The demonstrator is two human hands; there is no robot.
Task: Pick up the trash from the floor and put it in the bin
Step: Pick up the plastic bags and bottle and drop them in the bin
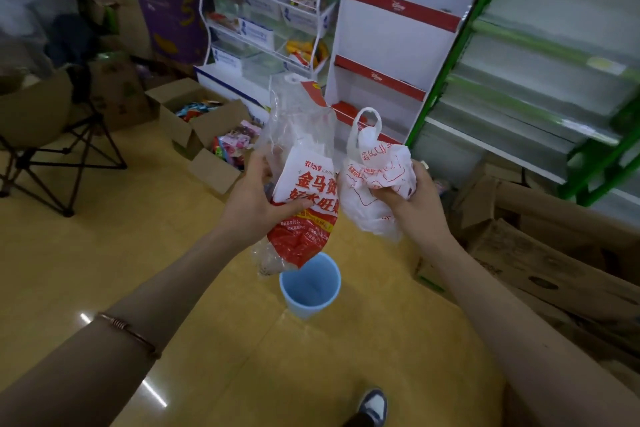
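Note:
My left hand (pixel 254 199) grips a clear plastic wrapper (pixel 304 184) with a red and white printed label, held upright at chest height. Beside it, my right hand (pixel 412 199) grips a crumpled white plastic bag (pixel 375 180) with red print, its handle loop sticking up. The two pieces of trash nearly touch. Directly below them a light blue bin (pixel 310 288) stands on the yellow floor, its opening facing up. The wrapper's lower end hangs just above the bin's far rim.
Flattened cardboard boxes (pixel 540 253) lie along the right under green shelving (pixel 540 80). Open cardboard boxes of snacks (pixel 204 121) sit on the floor ahead left, before a white wire rack (pixel 263 10). A folding chair (pixel 45 135) stands far left. My shoe (pixel 374 406) is near the bottom edge.

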